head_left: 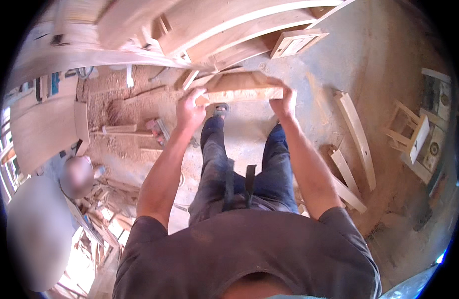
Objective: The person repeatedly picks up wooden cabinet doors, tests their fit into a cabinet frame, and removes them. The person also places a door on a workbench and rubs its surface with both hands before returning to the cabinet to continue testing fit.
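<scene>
Sawdust floor point(239, 144), wooden block point(244, 93) lying crosswise, left hand point(189, 108), right hand point(283, 102) gripping ends

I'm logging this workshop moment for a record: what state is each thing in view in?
Wooden block: lifted, level, gripped at both ends.
Left hand: closed on the block's left end.
Right hand: closed on its right end.
Small wooden frame: lying flat on the floor.
Curved planks: lying loose on the dusty floor.
Wooden stool: tipped over.
</scene>
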The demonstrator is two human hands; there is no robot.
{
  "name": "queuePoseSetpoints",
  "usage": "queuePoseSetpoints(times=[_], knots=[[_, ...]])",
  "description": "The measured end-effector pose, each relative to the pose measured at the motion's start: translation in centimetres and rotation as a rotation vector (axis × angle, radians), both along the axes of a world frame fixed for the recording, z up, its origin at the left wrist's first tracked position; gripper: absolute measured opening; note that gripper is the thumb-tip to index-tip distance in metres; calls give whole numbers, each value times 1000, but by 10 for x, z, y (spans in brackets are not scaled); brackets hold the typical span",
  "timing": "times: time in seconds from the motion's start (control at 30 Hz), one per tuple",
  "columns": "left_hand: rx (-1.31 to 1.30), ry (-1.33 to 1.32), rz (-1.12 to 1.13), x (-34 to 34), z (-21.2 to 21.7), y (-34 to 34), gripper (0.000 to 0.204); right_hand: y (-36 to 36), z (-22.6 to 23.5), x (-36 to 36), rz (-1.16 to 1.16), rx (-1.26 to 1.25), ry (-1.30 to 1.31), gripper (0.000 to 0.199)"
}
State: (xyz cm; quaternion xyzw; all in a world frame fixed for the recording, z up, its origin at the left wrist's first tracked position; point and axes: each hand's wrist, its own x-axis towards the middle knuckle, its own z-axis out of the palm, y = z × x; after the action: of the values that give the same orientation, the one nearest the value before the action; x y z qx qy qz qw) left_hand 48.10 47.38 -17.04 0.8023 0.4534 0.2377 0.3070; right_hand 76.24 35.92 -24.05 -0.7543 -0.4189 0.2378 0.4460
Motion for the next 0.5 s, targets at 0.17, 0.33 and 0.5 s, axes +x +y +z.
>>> queuePoseSetpoints(times=[0.17, 0.33, 0.5], knots=[[25, -10, 134, 19, -87, 11, 42, 51, -81, 39, 168, 119, 23, 34], [105, -5, 242, 30, -146, 28, 46, 103, -141, 63, 283, -10, -56, 38], [194, -317, 553, 41, -214, 26, 42, 143, -202, 90, 463, 223, 68, 33]])
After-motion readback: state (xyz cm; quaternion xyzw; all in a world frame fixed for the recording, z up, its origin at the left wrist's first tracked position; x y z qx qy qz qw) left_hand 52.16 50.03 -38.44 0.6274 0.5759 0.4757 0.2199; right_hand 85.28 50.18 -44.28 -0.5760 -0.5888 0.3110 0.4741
